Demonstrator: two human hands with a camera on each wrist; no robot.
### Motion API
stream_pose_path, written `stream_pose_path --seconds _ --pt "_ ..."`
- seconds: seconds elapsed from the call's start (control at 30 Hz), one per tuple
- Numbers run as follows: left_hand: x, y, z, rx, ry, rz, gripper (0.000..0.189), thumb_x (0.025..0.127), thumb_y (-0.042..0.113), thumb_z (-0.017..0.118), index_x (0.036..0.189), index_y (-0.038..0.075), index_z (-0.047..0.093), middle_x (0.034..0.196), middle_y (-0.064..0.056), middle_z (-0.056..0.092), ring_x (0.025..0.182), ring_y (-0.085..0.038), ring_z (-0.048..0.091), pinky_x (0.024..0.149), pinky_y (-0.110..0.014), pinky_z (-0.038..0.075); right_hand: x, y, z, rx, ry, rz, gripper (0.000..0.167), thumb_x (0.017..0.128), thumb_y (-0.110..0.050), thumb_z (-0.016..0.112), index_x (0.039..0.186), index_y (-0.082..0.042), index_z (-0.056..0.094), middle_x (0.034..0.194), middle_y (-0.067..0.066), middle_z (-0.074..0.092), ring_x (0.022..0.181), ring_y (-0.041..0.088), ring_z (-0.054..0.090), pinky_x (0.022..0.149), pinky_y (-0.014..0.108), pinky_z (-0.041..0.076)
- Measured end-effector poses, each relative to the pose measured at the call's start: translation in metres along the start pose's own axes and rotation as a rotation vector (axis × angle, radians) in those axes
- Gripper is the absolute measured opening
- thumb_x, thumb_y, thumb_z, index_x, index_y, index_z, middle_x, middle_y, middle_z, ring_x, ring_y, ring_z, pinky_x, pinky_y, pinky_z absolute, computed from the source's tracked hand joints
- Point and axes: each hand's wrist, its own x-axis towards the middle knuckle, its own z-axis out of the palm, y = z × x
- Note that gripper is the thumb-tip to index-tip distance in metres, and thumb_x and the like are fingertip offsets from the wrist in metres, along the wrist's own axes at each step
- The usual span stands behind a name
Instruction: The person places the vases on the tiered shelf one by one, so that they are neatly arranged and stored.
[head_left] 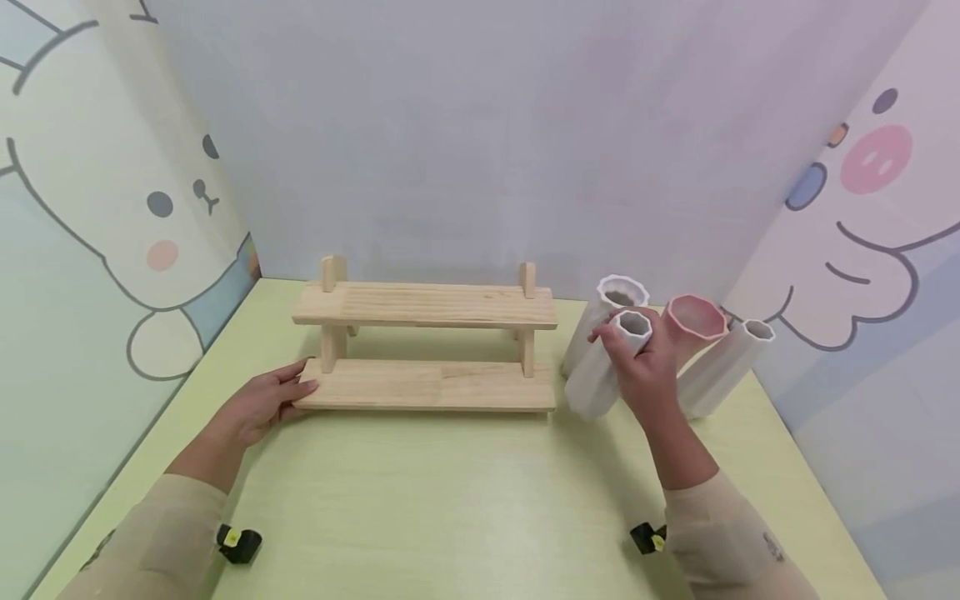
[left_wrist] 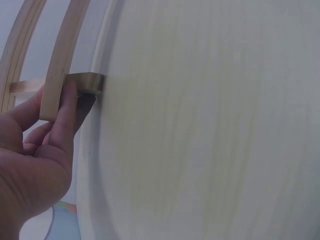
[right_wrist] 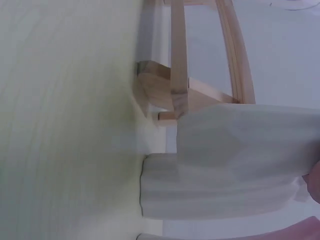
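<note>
A two-tier wooden shelf [head_left: 423, 385] stands on the table towards the back. My left hand [head_left: 264, 402] grips the left end of its lower board, thumb on top and fingers underneath. In the left wrist view the same hand [left_wrist: 37, 167] pinches the board's end beside a wooden foot [left_wrist: 86, 82]. My right hand [head_left: 651, 371] holds a slim white fluted vase [head_left: 594, 382] near its rim, just right of the shelf. In the right wrist view this vase [right_wrist: 240, 150] tilts little, and its base sits higher off the table than the neighbouring vase's base.
Behind the held vase stands a wider white vase [head_left: 581, 333]. To the right are a pink vase [head_left: 686, 333] and another slim white vase [head_left: 723, 371]. Cartoon-printed panels [head_left: 82, 167] border the pale green table [head_left: 450, 508] on its sides, with a plain wall [head_left: 450, 150] behind.
</note>
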Motion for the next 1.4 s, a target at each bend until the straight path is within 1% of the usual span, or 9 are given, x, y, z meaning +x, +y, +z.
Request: stream_pose_path --seconds 0.13,0.23,0.33,0.43,0.57,0.87,1.13,1.33,1.4 --pt "-0.001 0.000 0.000 -0.003 0.003 -0.003 0.080 0.099 0.024 0.061 0.158 0.010 0.009 0.138 -0.011 0.045 0.096 -0.001 0.064 0.076 -0.020 0.060 0.009 0.007 0.011 0.045 -0.029 0.017 0.027 0.090 0.006 0.063 0.109 0.017 0.047 0.083 0.009 0.065 0.075 0.016 0.067 0.070 0.023 0.057" --pt "-0.001 0.001 0.000 -0.009 0.000 -0.005 0.080 0.099 0.024 0.061 0.158 0.010 0.009 0.140 -0.012 0.044 0.096 -0.001 0.064 0.076 -0.020 0.060 0.013 0.006 0.019 0.026 -0.047 0.052 0.028 0.091 0.000 0.065 0.111 0.013 0.050 0.084 0.006 0.066 0.076 0.016 0.068 0.071 0.024 0.057" --pt "0.000 0.001 0.001 -0.021 0.002 -0.008 0.080 0.099 0.023 0.061 0.158 0.010 0.009 0.146 -0.016 0.038 0.097 -0.002 0.064 0.078 -0.020 0.060 0.017 0.003 0.027 -0.007 -0.063 0.077 0.026 0.091 -0.005 0.066 0.111 0.008 0.054 0.083 0.008 0.068 0.076 0.016 0.068 0.071 0.025 0.057" --pt "0.000 0.001 0.002 -0.023 0.001 -0.013 0.081 0.099 0.024 0.061 0.158 0.011 0.008 0.151 -0.020 0.031 0.097 -0.001 0.064 0.079 -0.021 0.060 0.020 0.001 0.037 -0.025 -0.089 0.086 0.025 0.092 -0.007 0.067 0.111 0.005 0.056 0.083 0.016 0.067 0.077 0.016 0.068 0.071 0.026 0.057" --pt "0.000 0.001 0.002 -0.028 0.006 -0.018 0.081 0.098 0.025 0.062 0.158 0.012 0.009 0.152 -0.023 0.028 0.097 -0.001 0.064 0.080 -0.021 0.060 0.024 0.002 0.051 -0.031 -0.129 0.089 0.025 0.092 -0.008 0.067 0.110 0.004 0.056 0.083 0.022 0.066 0.076 0.016 0.068 0.070 0.026 0.057" --pt "-0.003 0.002 0.001 -0.036 0.006 -0.015 0.081 0.098 0.024 0.063 0.158 0.012 0.010 0.142 -0.013 0.042 0.096 -0.003 0.065 0.079 -0.021 0.060 0.025 0.002 0.086 -0.004 -0.202 0.138 0.026 0.092 -0.017 0.068 0.110 -0.003 0.055 0.086 0.017 0.067 0.078 0.018 0.068 0.069 0.031 0.059" --pt "-0.001 0.005 0.004 -0.017 0.021 -0.031 0.082 0.097 0.027 0.063 0.158 0.012 0.010 0.152 -0.023 0.029 0.096 -0.001 0.064 0.081 -0.022 0.060 0.022 0.005 0.115 0.030 -0.249 0.143 0.025 0.093 -0.016 0.068 0.111 -0.005 0.054 0.088 0.018 0.065 0.080 0.024 0.067 0.069 0.035 0.059" --pt "0.000 0.004 0.003 -0.017 0.027 -0.030 0.083 0.097 0.027 0.065 0.158 0.012 0.011 0.145 -0.016 0.041 0.096 -0.001 0.064 0.079 -0.021 0.060 0.021 0.005 0.138 0.039 -0.282 0.126 0.026 0.093 -0.019 0.068 0.111 -0.006 0.055 0.086 0.013 0.067 0.080 0.028 0.067 0.068 0.035 0.058" --pt "0.001 0.002 0.002 -0.014 0.029 -0.027 0.083 0.097 0.027 0.064 0.158 0.013 0.011 0.144 -0.015 0.042 0.095 -0.001 0.065 0.076 -0.020 0.060 0.022 0.004 0.146 0.040 -0.301 0.116 0.026 0.093 -0.022 0.067 0.111 -0.007 0.055 0.086 0.012 0.068 0.081 0.029 0.067 0.067 0.036 0.058"
